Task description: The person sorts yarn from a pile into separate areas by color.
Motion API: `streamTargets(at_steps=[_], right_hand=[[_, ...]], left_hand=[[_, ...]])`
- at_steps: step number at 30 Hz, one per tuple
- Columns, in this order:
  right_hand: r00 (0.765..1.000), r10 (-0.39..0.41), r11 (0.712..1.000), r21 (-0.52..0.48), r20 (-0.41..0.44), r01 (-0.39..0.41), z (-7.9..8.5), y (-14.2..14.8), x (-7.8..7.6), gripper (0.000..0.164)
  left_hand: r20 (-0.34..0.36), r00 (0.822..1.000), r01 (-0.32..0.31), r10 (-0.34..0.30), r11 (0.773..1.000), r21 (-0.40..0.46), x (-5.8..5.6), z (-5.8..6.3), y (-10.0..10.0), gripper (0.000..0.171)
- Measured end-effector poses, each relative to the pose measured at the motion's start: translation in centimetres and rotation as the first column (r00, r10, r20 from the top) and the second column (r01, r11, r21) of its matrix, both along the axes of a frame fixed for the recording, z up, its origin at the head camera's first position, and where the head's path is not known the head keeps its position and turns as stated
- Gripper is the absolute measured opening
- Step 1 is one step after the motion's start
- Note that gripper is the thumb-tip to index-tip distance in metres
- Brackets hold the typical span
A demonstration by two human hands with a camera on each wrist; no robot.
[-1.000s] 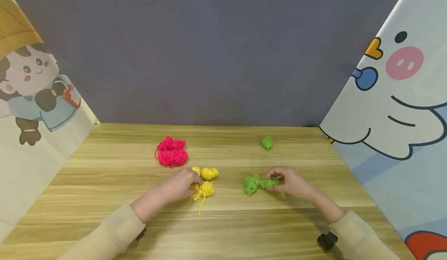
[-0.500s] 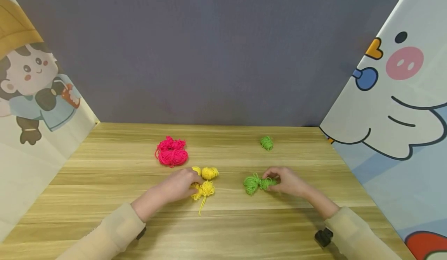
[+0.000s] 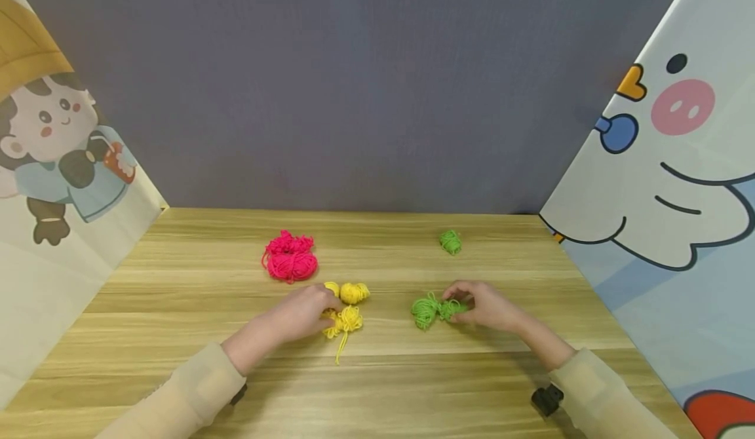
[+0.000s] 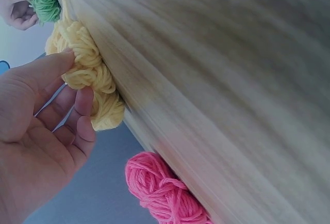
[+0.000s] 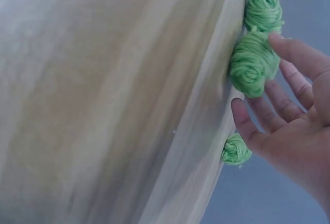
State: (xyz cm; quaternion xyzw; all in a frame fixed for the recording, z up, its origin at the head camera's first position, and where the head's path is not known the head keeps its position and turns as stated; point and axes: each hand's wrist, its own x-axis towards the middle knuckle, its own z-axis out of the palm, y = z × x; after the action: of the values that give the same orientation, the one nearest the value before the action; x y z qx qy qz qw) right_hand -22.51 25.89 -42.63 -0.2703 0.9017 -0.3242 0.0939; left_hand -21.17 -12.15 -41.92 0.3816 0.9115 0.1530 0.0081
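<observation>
In the head view my left hand (image 3: 301, 312) pinches a ball of yellow yarn (image 3: 349, 320) with a loose tail. The left wrist view shows the thumb on this yellow yarn (image 4: 85, 51) and the other fingers curled at its far side. A second yellow ball (image 3: 354, 293) lies just behind, with another bit of yellow partly hidden by the hand. My right hand (image 3: 486, 306) holds a small green yarn ball (image 3: 451, 309) between thumb and fingers, seen as the nearer green ball (image 5: 253, 64) in the right wrist view. It sits against another green ball (image 3: 425, 312).
Pink yarn balls (image 3: 291, 263) lie together at the back left of the wooden table (image 3: 377, 386). A separate small green ball (image 3: 451, 242) lies at the back right. A grey panel (image 3: 377, 92) stands behind, with printed panels at both sides.
My right hand has shifted slightly left with the small green yarn ball, closer to the other green one. The left hand and the yellow and pink yarn have stayed put.
</observation>
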Motion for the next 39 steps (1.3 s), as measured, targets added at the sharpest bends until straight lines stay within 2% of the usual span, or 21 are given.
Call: streamTargets(at_steps=[9, 19, 30, 39], right_hand=[[1.0, -0.001, 0.999, -0.047, 0.023, 0.002, 1.0, 0.1, -0.1, 0.035], [0.999, -0.035, 0.995, -0.092, -0.04, 0.031, 2.6, 0.1, -0.6, 0.035], [0.987, -0.083, 0.995, -0.073, -0.136, 0.074, 4.0, 0.2, -1.5, 0.035], [0.98, -0.148, 0.986, -0.094, -0.136, 0.136, 4.7, 0.3, -2.5, 0.038]], left_hand=[[-0.005, 1.0, -0.008, 0.008, 1.0, -0.002, 0.2, 0.1, 0.1, 0.022], [-0.013, 1.0, -0.011, 0.011, 1.0, -0.006, 0.2, 0.1, 0.1, 0.02], [-0.007, 1.0, -0.012, 0.012, 1.0, -0.006, 0.2, 0.2, 0.1, 0.021], [-0.004, 1.0, -0.006, 0.006, 1.0, -0.007, 0.3, 0.3, 0.1, 0.021]])
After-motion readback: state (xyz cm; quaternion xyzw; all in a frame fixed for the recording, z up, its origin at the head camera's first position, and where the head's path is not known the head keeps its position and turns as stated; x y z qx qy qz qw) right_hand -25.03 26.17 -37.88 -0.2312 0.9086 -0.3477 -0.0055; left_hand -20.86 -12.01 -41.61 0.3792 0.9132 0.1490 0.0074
